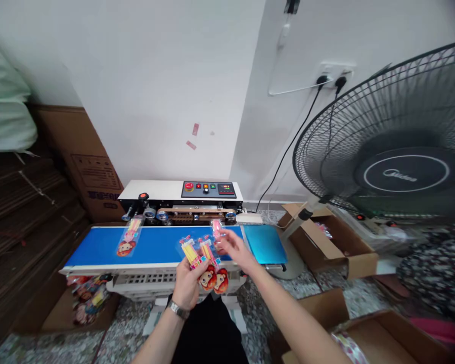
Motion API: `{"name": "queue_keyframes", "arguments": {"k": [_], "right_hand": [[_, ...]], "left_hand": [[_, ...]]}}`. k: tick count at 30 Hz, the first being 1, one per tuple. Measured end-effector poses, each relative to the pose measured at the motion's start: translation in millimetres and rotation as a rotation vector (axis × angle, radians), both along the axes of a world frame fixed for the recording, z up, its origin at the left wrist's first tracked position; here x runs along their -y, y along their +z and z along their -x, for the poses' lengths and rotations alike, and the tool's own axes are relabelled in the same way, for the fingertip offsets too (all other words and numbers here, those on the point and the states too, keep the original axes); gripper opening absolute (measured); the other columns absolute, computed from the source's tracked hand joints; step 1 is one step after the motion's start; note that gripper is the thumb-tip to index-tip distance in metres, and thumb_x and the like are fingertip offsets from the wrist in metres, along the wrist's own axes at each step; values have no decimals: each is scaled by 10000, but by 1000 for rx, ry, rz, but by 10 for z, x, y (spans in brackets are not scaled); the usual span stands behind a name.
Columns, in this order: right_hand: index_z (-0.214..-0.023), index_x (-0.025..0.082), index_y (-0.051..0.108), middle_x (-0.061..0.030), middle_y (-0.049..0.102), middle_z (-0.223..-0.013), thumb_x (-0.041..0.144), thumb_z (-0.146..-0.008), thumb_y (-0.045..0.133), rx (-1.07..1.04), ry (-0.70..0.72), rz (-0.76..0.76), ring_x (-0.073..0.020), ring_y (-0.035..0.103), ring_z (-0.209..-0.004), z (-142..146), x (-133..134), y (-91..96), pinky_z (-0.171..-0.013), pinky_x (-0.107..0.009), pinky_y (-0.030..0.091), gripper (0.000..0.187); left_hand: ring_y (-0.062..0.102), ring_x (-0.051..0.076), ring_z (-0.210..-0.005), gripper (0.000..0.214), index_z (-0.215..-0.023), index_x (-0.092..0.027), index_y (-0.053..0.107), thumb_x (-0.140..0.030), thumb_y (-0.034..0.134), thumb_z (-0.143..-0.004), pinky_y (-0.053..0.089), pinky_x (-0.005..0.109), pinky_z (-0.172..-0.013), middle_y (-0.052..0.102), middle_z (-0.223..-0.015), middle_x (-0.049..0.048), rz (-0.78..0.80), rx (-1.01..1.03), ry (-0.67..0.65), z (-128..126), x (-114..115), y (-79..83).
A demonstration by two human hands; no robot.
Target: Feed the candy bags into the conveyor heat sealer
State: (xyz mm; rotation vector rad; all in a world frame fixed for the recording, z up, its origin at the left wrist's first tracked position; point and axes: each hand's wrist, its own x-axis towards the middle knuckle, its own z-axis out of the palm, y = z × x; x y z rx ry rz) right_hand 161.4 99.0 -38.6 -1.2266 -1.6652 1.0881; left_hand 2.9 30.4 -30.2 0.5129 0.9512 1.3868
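My left hand (187, 284), with a metal-banded watch at the wrist, holds a few clear packets (208, 263) fanned out in front of the conveyor. Each contains yellow or pink sticks and a lion-head picture at its lower end. My right hand (231, 247) has its fingers closed around the lower end of another packet (216, 227), whose top edge is at the belts of the band sealing machine (212, 207). The fingers partly hide this packet. On the left part of the blue conveyor belt (87, 247) lies one more lion packet (129, 236), away from both hands.
A black fan (402, 172) stands at right. Open cardboard boxes (358, 265) sit beneath it and lower right. A box of packets (87, 303) is under the conveyor's left end. Stacked cardboard (30, 227) lines the left side. Someone's patterned clothing (436, 268) shows at far right.
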Motion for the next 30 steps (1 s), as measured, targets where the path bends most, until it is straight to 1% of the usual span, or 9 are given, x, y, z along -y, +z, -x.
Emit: {"name": "queue_keyframes", "arguments": {"k": [2,6,9,12,14,17,21,25,30], "right_hand": [[-1051,198,546,-36,640,-956,386,-808,535,-65,122,16,-163,605,-858,91,227,36,-734,-272,484,307],[-892,175,584,-27,642,-872,371,-816,535,-40,88,18,-154,600,-794,126,419,64,-709,-267,486,216],[-1026,183,559,-35,631,-918,340,-816,543,-35,108,-5,-152,601,-809,81,400,142,-710,-269,493,263],[-1248,228,426,-58,582,-1066,292,-807,564,8,124,-116,-143,598,-835,44,353,330,-710,-269,499,467],[-1234,251,459,-54,569,-1088,277,-811,561,105,154,-234,-149,583,-883,35,320,476,-762,-282,485,435],[-1123,251,561,-43,604,-1003,285,-832,531,248,192,-357,-158,569,-900,42,280,623,-801,-294,462,294],[-1102,248,572,-45,616,-966,291,-843,511,350,241,-417,-160,565,-864,72,274,633,-767,-285,462,269],[-999,237,614,-41,604,-926,255,-866,469,334,278,-418,-147,562,-853,91,312,584,-761,-264,453,198],[-1147,243,529,-42,587,-999,304,-834,524,245,171,-316,-131,566,-758,71,335,607,-697,-260,472,320]], "left_hand": [[650,191,-716,383,-909,-135,631,-204,771,-560,498,331,-719,712,-840,70,-22,16,2,-29,-12,-2],[644,214,-812,408,-955,-128,632,-209,761,-576,489,345,-779,700,-934,96,-88,-27,-20,-75,-17,-7],[638,227,-842,416,-992,-121,626,-230,742,-608,484,361,-795,690,-975,115,-116,-86,-45,-60,-12,-5],[637,232,-833,392,-991,-116,636,-248,725,-633,487,358,-777,694,-959,118,-125,-153,-96,-15,-5,10],[635,230,-826,383,-988,-118,644,-260,719,-640,486,347,-766,698,-941,114,-135,-189,-118,12,1,29],[630,211,-776,339,-956,-121,659,-282,701,-661,484,320,-728,706,-886,96,-139,-214,-129,33,9,53],[608,178,-696,271,-866,-115,680,-304,690,-672,469,280,-666,704,-808,73,-135,-265,-113,41,14,43],[593,166,-656,271,-824,-111,681,-316,706,-648,460,274,-639,694,-757,58,-118,-242,-77,31,16,35],[600,183,-697,294,-856,-99,673,-317,696,-659,469,299,-673,693,-805,88,-130,-199,-84,34,11,96]]}}
